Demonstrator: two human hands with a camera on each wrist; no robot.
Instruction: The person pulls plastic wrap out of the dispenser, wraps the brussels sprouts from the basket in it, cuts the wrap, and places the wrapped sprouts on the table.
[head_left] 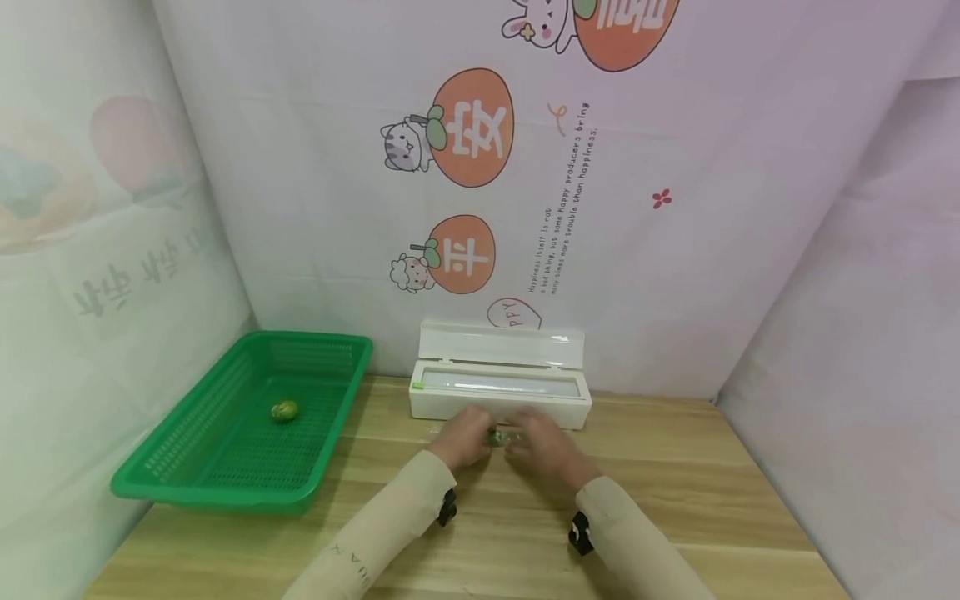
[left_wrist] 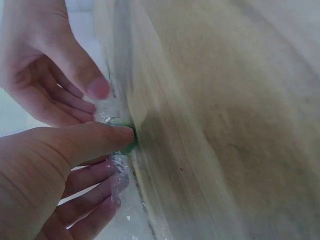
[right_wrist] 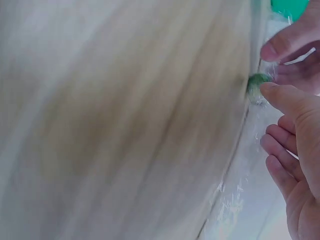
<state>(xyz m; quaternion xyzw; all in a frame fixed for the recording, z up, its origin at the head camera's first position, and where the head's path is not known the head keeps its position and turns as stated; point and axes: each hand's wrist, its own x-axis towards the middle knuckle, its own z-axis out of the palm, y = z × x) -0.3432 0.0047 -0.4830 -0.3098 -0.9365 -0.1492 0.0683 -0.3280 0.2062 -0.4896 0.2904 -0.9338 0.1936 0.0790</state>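
Note:
A small round green thing [left_wrist: 129,145] lies in clear cling film [right_wrist: 235,200], low over the table between the two hands. My left hand [head_left: 465,435] pinches it at its left side; the thumb lies across it in the left wrist view, the other fingers curled under the film. My right hand [head_left: 546,446], blurred in the head view, holds the film at the other side. Its thumb tip is right at the green thing in the right wrist view, with its lower fingers loosely curled. Behind both hands stands a white cling film box [head_left: 498,404] with its lid raised.
A green plastic basket [head_left: 322,467] stands on the left, holding one small yellow-green item [head_left: 284,410] that looks wrapped. The wooden table [head_left: 675,500] meets printed white cloth walls [head_left: 637,292] at the back and sides.

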